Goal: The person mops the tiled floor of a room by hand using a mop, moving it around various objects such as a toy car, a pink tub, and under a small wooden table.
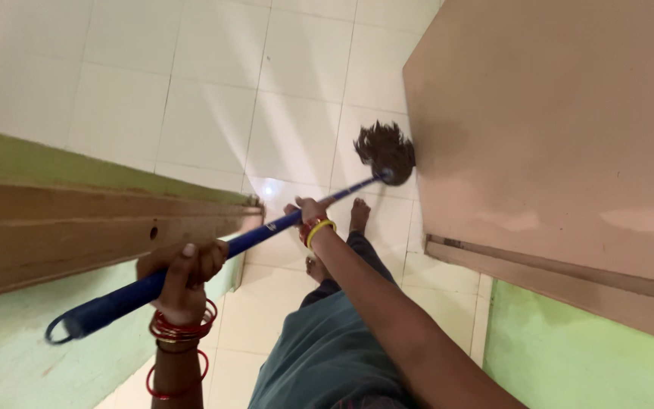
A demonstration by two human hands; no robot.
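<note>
A mop with a long blue handle (251,238) runs from lower left to upper right, ending in a dark stringy mop head (384,151) on the white tiled floor beside a door. My left hand (183,276) grips the handle near its looped upper end, with red bangles on the wrist. My right hand (306,212) grips the handle further down, wearing red and yellow bangles. My bare feet (359,214) stand on the tiles just behind the mop head.
A brown wooden door (554,136) fills the right side, close to the mop head. A wooden door frame (77,227) and green wall (9,356) stand at the left. White floor tiles (191,91) spread ahead, with a bright light reflection near the frame.
</note>
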